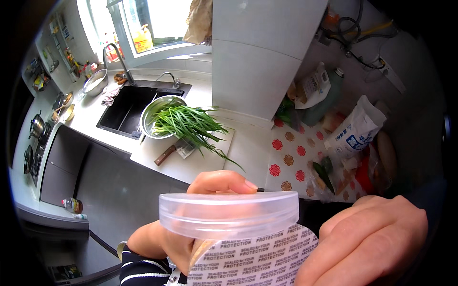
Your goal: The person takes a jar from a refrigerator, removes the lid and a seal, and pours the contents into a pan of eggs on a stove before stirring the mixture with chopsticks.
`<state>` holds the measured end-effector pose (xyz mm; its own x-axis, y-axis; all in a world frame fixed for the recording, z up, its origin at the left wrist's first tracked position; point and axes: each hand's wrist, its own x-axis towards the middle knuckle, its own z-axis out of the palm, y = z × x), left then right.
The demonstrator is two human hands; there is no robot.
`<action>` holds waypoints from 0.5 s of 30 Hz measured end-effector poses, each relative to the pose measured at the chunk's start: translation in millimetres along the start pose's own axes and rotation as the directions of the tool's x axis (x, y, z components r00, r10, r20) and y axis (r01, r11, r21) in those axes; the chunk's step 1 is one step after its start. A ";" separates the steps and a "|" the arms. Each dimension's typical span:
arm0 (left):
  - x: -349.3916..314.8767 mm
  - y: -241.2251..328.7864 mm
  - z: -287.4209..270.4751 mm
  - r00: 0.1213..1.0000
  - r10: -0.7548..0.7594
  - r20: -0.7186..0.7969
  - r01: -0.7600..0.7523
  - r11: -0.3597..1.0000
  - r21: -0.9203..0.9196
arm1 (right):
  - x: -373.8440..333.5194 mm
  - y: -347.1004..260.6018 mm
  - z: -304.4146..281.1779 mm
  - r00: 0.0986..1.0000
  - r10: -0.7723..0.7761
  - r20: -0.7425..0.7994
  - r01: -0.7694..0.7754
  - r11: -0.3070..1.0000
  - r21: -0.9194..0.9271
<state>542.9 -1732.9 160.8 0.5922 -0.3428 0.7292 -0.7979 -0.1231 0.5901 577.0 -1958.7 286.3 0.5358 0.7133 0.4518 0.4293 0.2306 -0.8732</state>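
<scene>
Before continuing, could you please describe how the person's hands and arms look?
The left hand and right hand are bare, without gloves or visible rings. Black cloth with white stripes shows at lower left; whether it is a sleeve is unclear.

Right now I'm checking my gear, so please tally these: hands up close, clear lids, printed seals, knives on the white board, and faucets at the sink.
Hands: 2, left hand and right hand
Clear lid: 1
Printed seal: 1
Knife: 1
Faucets: 2, tall faucet and short faucet
Total: 7
</scene>
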 end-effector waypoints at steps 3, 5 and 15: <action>0.2 3.4 0.4 0.999 0.031 -0.021 -0.029 0.998 0.058 | -2.0 3.4 -0.9 1.000 -0.017 0.020 0.016 1.000 0.023; 1.9 5.3 1.2 0.999 0.043 -0.029 -0.041 0.997 0.072 | -2.9 3.3 -1.9 0.999 -0.023 0.035 0.021 0.999 0.034; 6.9 -16.9 17.7 0.994 -0.098 -0.053 0.072 0.927 -0.368 | 20.9 4.1 -28.5 0.976 0.055 0.211 -0.012 0.979 -0.204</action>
<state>558.5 -1749.7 149.7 0.6728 -0.2796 0.6850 -0.6557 0.2036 0.7271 610.7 -1961.7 297.4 0.3936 0.8483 0.3542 0.5624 0.0826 -0.8228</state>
